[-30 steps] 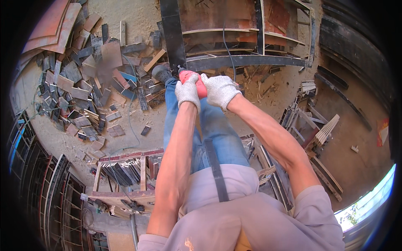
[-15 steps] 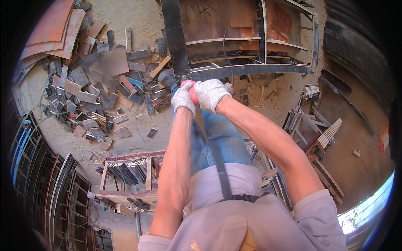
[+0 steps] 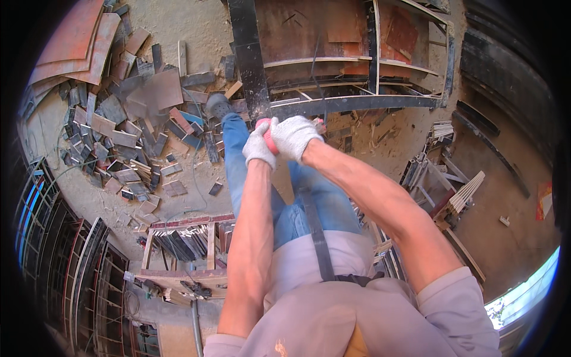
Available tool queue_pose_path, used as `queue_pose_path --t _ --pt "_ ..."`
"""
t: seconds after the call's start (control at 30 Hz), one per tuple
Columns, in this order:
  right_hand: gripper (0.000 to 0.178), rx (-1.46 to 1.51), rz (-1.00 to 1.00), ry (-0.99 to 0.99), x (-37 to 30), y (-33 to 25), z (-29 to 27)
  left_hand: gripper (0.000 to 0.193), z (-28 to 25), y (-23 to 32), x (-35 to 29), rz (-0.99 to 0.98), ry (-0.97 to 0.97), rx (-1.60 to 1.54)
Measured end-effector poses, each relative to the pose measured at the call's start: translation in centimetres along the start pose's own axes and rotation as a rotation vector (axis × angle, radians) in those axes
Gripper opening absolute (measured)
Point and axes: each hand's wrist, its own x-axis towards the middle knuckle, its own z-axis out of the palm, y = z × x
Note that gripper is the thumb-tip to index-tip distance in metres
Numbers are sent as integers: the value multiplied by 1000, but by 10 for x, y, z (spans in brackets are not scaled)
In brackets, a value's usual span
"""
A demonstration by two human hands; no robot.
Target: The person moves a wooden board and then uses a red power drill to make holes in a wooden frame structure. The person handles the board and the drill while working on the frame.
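Both my hands wear pale knitted gloves and grip a pinkish-red tool (image 3: 269, 138), mostly hidden between them. My left hand (image 3: 259, 147) is closed around its near left side. Wrapped over its right side is my right hand (image 3: 294, 137), and a bit of the same red sticks out past that hand. The tool meets the near end of a long black beam (image 3: 250, 68), at the corner of a large black-edged frame (image 3: 363, 105). From beside my right hand, a dark cable (image 3: 314, 68) runs up across the frame.
Wood and board offcuts (image 3: 128, 128) lie heaped on the dusty floor at left, near my left foot (image 3: 220, 106). Large reddish sheets (image 3: 77, 44) lean beyond them. A wooden rack (image 3: 184, 273) with strips stands near left. Slats and brackets (image 3: 437, 178) are piled at right.
My left foot and leg have stepped out to the left. Both hands, still on the tool, have shifted slightly left and nearer along the beam's end.
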Motion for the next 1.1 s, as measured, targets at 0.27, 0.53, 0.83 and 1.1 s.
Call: queue_pose_path --t 0.27,0.53,0.83,1.1 --pt "28 7 -3 -15 5 1 -1 29 1 -1 -10 -98 -75 -99" --pt "33 -51 -31 -76 8 0 -10 34 0 -10 3 -19 19 -46" --pt "25 -2 59 -19 33 -6 3 27 30 14 -34 -104 -135 -134" --pt "38 0 99 -58 31 14 30 48 6 -5 12 206 27 370"
